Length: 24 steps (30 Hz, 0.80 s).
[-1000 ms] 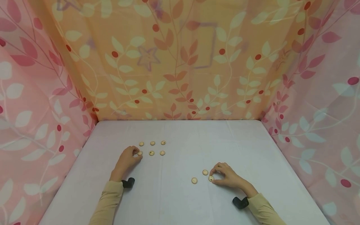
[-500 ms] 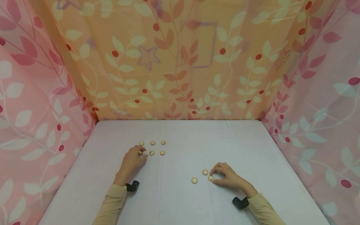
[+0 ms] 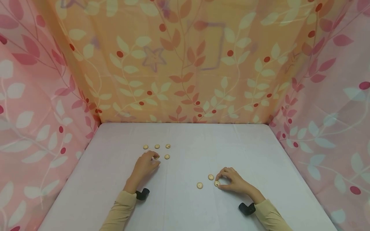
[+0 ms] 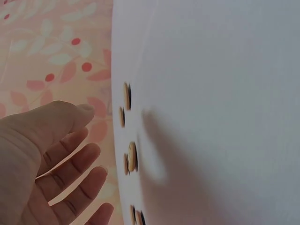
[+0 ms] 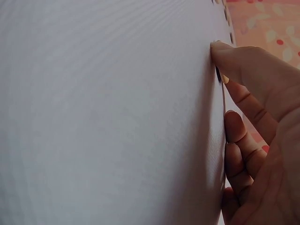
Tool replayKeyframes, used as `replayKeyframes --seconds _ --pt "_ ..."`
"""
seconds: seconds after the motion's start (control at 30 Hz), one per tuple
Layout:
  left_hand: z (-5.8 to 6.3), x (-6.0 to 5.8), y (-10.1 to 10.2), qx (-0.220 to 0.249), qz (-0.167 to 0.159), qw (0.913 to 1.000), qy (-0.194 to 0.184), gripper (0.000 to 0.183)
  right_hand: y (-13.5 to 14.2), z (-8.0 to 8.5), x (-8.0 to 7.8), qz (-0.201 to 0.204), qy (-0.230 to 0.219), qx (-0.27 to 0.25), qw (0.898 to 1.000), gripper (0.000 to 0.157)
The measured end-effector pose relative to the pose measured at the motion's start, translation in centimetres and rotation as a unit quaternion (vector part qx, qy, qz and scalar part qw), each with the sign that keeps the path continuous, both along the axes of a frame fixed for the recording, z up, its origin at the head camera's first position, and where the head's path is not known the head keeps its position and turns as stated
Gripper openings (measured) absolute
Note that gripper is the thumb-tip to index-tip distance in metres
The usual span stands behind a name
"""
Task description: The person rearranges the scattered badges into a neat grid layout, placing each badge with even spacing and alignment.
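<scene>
Several small round beige discs with dark markings lie in two rows at the left of the table. The far row's left disc (image 3: 145,147) is in plain sight; the near row's right disc (image 3: 167,157) is too. My left hand (image 3: 145,165) hovers over the near row, covering its left disc and part of its middle disc (image 3: 156,157). The left wrist view has its fingers (image 4: 77,161) spread, apart from the discs (image 4: 132,156). At the right, my right hand (image 3: 233,181) pinches a disc (image 3: 217,183) on the table between thumb and index finger.
Two more discs lie beside the right hand, one just behind it (image 3: 211,177) and one to its left (image 3: 199,185). A white cloth covers the table (image 3: 185,208). Leaf-patterned curtains (image 3: 185,80) rise at the back and both sides. Black wrist cameras (image 3: 247,209) sit under the wrists.
My left hand has moved right along the near row, from the left disc to over the middle one. The right hand has stayed on its disc.
</scene>
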<state>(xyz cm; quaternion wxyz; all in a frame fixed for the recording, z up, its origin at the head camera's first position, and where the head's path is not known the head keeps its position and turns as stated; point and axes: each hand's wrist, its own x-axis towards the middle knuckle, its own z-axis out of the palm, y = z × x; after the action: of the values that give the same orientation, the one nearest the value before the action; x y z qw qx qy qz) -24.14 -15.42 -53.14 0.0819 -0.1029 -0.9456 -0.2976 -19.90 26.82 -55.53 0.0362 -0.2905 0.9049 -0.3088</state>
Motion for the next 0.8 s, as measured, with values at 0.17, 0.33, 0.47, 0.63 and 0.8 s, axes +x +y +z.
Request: replayKeyframes --seconds 0.17,0.33,0.47,0.63,0.8 --pt "-0.4 0.5 1.2 -0.007 -0.026 0.9995 0.017 0.019 -0.1 0.1 0.1 0.0 0.004 0.0 1.0 0.021" --pt "-0.8 1.0 2.6 -0.018 -0.055 0.9979 0.03 0.018 -0.1 0.3 0.1 -0.001 -0.005 0.0 1.0 0.021" --pt "-1.0 1.2 3.8 -0.035 -0.084 0.9951 0.04 0.018 -0.2 0.4 0.1 0.001 -0.012 -0.001 1.0 0.021" --pt "-0.9 1.4 5.1 -0.046 -0.113 0.9918 0.039 0.018 -0.2 0.3 0.1 0.001 -0.012 -0.002 1.0 0.021" --pt "-0.7 1.6 6.4 -0.046 -0.144 0.9874 0.046 0.017 -0.1 0.2 0.0 -0.001 -0.009 -0.001 1.0 0.022"
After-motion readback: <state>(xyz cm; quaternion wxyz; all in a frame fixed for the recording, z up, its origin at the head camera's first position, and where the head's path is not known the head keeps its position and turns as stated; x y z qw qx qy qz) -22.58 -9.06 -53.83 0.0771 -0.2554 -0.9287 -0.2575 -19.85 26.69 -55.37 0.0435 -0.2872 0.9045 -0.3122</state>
